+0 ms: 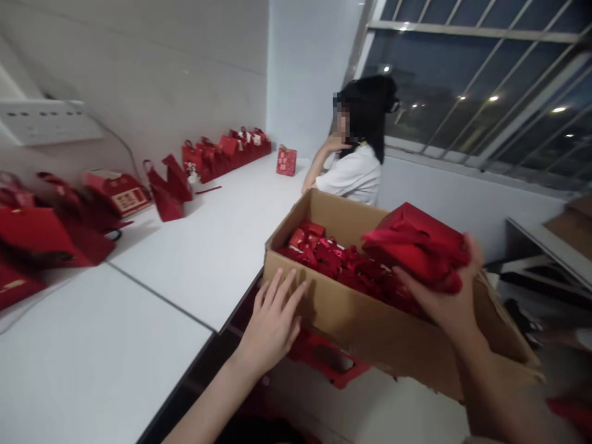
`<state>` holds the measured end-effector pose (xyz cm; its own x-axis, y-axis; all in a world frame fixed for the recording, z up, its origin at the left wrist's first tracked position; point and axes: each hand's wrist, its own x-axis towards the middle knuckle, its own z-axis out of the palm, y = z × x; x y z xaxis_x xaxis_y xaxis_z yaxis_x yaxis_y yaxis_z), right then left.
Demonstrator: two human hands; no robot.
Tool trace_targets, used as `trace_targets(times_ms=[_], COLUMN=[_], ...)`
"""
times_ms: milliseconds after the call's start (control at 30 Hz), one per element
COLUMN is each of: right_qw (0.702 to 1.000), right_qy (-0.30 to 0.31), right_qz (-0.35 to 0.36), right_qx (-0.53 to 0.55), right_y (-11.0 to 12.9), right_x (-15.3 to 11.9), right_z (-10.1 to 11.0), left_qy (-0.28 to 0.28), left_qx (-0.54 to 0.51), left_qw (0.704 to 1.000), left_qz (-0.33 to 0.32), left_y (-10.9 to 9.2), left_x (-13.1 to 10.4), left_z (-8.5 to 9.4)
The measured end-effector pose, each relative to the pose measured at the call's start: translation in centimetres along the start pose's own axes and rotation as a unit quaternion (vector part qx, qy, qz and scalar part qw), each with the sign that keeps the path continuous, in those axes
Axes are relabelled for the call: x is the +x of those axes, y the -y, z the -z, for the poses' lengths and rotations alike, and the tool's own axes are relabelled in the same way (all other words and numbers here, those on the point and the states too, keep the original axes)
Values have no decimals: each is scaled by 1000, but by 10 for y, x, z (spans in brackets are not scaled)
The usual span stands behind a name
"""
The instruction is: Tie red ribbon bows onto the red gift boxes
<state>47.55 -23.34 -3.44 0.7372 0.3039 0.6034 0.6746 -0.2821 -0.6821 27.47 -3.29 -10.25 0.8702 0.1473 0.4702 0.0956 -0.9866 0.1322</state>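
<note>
While my right hand (446, 305) grasps one red box (411, 222) above the right part of the carton (361, 311), my left hand (272, 320) lies open at the near wall: holding step, next move calling, I judge, for clearance from the rim.

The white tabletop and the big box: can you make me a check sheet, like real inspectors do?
Surface: white tabletop, a dark seam across it.
Job's things: red gift box held over the cardboard box, which holds more red pieces.
Clutter: red gift bags and boxes along the wall.
Hands: right hand grips the gift box; left hand spreads at the cardboard's near wall.
Cables: thin cable near the socket panel.
Surroundings: person in white, barred window.
</note>
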Motion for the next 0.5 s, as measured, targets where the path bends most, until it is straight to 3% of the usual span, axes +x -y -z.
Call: trace_targets(times_ms=[67, 167, 267, 500], right_qw=[997, 989, 974, 967], right_qy=[-1, 110, 205, 198], right_qz=[5, -18, -66, -155], right_qx=[-81, -94, -70, -41], right_y=[-36, -86, -119, -155], right_x=[27, 52, 55, 35], right_z=[12, 12, 0, -14], left_qy=[-2, 0, -14, -102], left_qx=[-5, -31, -64, -78], left_qw=[1000, 999, 997, 991], left_qz=[0, 26, 47, 41], left_y=[3, 13, 21, 26], left_x=[24, 46, 52, 51], left_z=[-15, -38, -56, -77])
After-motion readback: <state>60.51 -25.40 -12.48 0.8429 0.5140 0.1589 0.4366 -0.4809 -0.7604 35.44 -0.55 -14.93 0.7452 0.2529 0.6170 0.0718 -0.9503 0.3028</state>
